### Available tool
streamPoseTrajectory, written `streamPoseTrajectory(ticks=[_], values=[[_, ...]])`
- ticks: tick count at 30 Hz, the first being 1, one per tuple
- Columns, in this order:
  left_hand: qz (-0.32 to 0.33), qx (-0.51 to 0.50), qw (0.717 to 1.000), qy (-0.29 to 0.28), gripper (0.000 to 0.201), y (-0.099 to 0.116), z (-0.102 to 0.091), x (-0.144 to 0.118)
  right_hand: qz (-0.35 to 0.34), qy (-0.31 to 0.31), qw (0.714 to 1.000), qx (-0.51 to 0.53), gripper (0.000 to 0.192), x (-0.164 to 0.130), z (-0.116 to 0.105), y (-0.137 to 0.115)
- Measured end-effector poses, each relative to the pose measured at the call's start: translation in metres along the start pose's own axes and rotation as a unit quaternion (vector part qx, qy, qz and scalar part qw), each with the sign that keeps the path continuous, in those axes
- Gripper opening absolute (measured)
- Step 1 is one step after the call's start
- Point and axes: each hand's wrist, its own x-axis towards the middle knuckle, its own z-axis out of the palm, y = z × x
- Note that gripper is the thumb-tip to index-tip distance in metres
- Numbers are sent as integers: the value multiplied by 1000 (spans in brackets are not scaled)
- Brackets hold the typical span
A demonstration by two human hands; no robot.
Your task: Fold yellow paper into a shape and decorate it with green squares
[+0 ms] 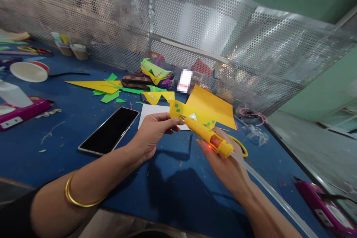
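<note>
My left hand pinches a yellow paper cut-out dotted with green squares, above the blue table. In my right hand is a yellow glue gun, its nozzle at the cut-out, close to my left fingertips. A red light glows beside the gun's body. Out of its back runs a long clear glue stick toward the lower right. Part of the cut-out is hidden behind the gun. Behind my hands lie a white sheet, a yellow mask with white dots and a yellow sheet.
A black-screened phone lies left of my left hand. Green and yellow paper scraps lie beyond it. Purple power strips sit at both sides. A paper cup lies tipped at left. A perforated metal screen closes the back.
</note>
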Motion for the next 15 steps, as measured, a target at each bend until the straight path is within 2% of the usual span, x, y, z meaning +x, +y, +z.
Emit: streamPoseTrajectory(ticks=[15], values=[[-3,5,1000,4,12,2,1,-2,8,-3,1000,-11,29,0,-1,-1]])
